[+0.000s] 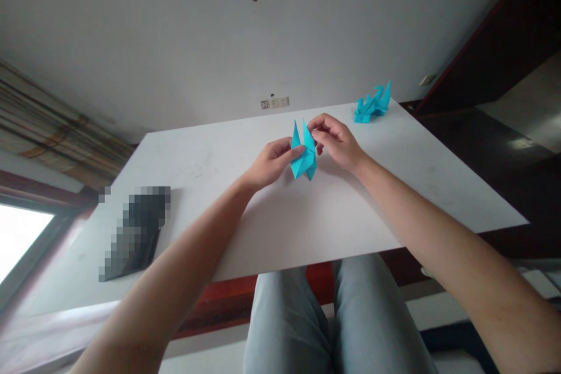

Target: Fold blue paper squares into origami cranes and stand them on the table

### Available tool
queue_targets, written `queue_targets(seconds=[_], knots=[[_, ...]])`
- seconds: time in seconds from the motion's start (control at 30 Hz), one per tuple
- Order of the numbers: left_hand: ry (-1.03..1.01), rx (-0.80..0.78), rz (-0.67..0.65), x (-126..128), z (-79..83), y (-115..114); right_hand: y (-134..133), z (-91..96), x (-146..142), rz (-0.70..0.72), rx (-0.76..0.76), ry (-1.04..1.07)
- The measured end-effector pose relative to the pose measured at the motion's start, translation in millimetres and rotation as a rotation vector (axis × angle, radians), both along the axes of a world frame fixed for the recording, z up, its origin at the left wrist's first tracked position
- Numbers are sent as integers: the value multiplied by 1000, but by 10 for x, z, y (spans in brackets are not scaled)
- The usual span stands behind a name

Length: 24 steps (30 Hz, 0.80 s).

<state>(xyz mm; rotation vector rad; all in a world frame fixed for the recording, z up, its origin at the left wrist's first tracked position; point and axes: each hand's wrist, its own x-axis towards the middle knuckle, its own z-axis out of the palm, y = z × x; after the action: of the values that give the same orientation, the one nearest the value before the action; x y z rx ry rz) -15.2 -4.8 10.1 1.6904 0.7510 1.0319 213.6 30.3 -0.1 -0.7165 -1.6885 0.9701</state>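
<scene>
A bright blue origami crane (303, 158), partly folded with two pointed spikes standing up, is held above the middle of the white table. My left hand (276, 160) grips its left side, the thumb lying across the front of the paper and the fingers behind it. On the other side, my right hand (335, 139) has its thumb and index finger closed at the edge of the right spike; its other fingers are curled. At the table's far right corner stand folded blue origami cranes (371, 106), close together, so their number is hard to tell.
The white table (210, 187) reaches back to a grey wall with sockets (274, 103). A dark, pixelated flat object (135, 234) lies at the left. A striped curtain (56, 128) hangs beyond the left side. My legs (289, 321) are below the front edge.
</scene>
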Motion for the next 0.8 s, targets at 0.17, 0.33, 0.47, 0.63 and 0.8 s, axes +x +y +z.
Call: queue_targets(seconds=[0.17,0.33,0.47,0.63,0.8], knots=[[-25,-63,-106,32,79,-62,19,33,19,80,-1,23],[-19,-81,-83,13,51,-53,28,61,38,121,-16,66],[-6,-89,-74,-3,26,-47,52,64,65,125,-17,66],[-32,-92,-70,5,21,-37,64,35,87,137,-32,48],[-9,-29,9,9,0,-4,21,76,77,119,-60,83]])
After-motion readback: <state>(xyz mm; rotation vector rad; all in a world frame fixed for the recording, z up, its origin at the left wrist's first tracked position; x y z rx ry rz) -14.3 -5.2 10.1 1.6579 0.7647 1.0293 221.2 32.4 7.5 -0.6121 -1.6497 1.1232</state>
